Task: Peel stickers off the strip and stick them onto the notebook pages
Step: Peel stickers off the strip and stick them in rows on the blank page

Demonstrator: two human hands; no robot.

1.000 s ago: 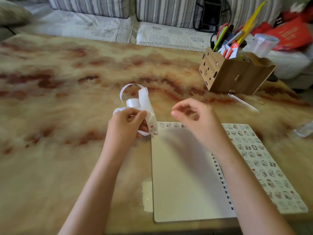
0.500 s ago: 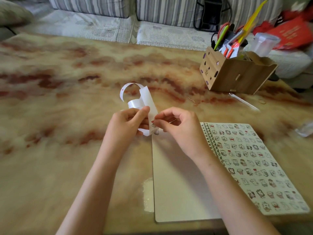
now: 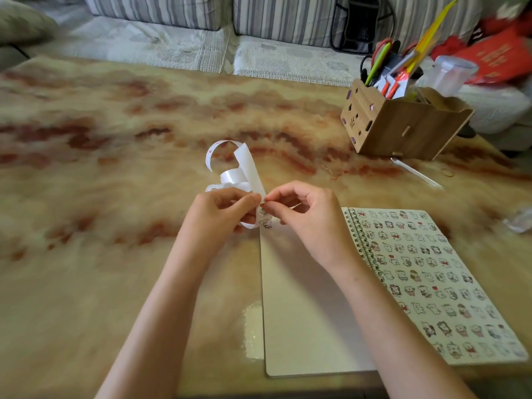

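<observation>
A curled white sticker strip loops up above the table, and my left hand grips its lower part between thumb and fingers. My right hand pinches at the strip's edge with thumb and forefinger, right beside the left thumb. An open spiral notebook lies under my right arm. Its left page is blank apart from a sticker at the top corner, and its right page is covered with rows of small cartoon stickers.
A wooden desk organiser with pens and scissors stands at the back right of the marbled table. A thin white stick lies in front of it. Crumpled clear plastic sits at the right edge. A striped sofa runs behind.
My right hand moved left from above the notebook to the strip and closed its fingertips on the strip's edge. The left hand kept holding the strip in place.
</observation>
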